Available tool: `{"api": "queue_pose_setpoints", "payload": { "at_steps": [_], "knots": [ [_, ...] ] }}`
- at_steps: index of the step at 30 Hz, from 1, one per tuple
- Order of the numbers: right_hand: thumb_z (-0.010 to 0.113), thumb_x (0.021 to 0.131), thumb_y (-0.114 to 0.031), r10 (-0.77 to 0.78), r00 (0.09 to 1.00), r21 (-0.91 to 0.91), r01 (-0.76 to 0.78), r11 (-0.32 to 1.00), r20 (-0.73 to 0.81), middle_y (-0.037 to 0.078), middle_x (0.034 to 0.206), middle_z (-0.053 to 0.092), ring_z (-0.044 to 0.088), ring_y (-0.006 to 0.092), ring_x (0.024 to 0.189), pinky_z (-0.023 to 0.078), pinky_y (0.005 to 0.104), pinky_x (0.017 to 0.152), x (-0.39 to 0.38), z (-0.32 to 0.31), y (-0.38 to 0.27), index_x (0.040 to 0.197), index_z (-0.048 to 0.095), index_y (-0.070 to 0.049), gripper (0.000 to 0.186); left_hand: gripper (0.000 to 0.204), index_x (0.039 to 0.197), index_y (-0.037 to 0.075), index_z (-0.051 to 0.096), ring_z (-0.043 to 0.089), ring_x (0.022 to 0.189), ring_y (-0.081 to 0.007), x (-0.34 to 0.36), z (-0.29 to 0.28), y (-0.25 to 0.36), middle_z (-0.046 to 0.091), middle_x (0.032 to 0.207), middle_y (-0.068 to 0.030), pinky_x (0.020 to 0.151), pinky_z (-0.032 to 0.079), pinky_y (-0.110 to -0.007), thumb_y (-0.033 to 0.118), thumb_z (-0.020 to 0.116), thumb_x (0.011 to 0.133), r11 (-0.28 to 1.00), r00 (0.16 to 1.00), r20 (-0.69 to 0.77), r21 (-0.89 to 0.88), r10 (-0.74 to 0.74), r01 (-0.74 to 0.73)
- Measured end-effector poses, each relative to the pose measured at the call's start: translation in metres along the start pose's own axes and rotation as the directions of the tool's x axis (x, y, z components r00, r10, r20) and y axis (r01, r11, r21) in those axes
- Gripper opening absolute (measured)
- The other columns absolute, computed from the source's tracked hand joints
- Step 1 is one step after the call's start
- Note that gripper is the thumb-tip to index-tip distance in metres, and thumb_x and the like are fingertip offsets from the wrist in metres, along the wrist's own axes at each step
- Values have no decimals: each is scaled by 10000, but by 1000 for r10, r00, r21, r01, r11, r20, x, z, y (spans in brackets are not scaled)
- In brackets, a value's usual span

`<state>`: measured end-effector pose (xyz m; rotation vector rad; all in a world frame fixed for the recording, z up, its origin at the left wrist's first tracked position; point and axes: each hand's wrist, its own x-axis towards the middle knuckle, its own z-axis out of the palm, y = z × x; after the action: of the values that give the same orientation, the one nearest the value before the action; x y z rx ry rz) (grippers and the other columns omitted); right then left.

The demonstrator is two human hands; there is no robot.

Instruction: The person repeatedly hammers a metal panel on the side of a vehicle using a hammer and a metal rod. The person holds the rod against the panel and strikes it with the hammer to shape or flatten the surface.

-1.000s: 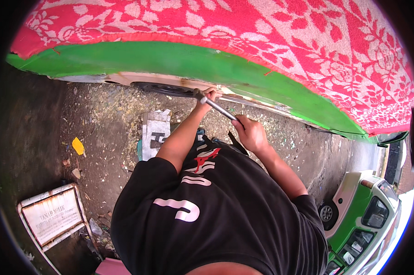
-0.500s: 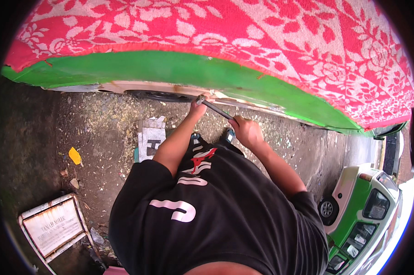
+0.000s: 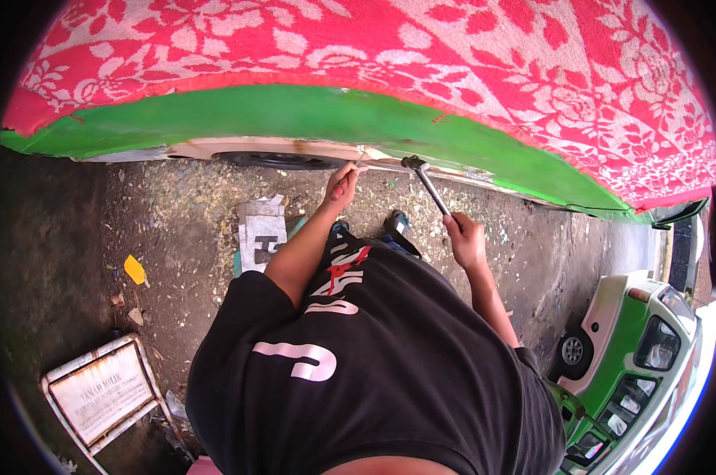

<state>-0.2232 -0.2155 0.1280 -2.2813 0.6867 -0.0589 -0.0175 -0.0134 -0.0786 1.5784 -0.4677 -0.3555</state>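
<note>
My left hand [image 3: 341,187] is closed around a slim tool with a red handle [image 3: 339,191], which looks like a screwdriver. Its thin tip points at the lower edge of the green vehicle's side [image 3: 295,112], where bare, pale and rusty patches show. In my right hand [image 3: 467,240] is a hammer [image 3: 430,188], gripped near the handle's end. The hammer's dark head is close to the vehicle's lower edge, to the right of the red-handled tool and apart from it.
A red and white floral cloth [image 3: 485,63] covers the vehicle's top. Beneath its side shows a dark tyre [image 3: 279,161]. A grey-white sheet [image 3: 261,229] lies on the littered ground, with a yellow scrap [image 3: 134,269] further left. A framed sign [image 3: 100,388] stands lower left; a green-white van [image 3: 627,356] is at right.
The hammer has swung away from my left hand to the right, and my right hand has moved right and slightly down. The red handle in my left hand now shows.
</note>
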Motion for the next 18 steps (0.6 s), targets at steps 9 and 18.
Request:
{"api": "queue_pose_setpoints", "payload": {
  "at_steps": [9, 18],
  "knots": [
    [616, 943, -327, 94, 995, 5, -94, 996, 18, 180, 633, 569, 541, 283, 559, 437, 398, 579, -26, 14, -1, 894, 664, 10, 343, 138, 860, 41, 477, 497, 686, -110, -2, -3, -9, 714, 1093, -145, 666, 443, -277, 98, 497, 984, 990, 989, 52, 40, 136, -138],
    [602, 951, -353, 95, 995, -49, -94, 994, 27, 203, 654, 586, 574, 339, 582, 449, 414, 591, -36, 13, -10, 932, 673, 1, 362, 185, 767, 36, 524, 556, 564, -153, 7, -6, -27, 537, 621, -60, 741, 536, -309, 103, 524, 939, 959, 944, 271, -154, -189, 237]
  ]
}}
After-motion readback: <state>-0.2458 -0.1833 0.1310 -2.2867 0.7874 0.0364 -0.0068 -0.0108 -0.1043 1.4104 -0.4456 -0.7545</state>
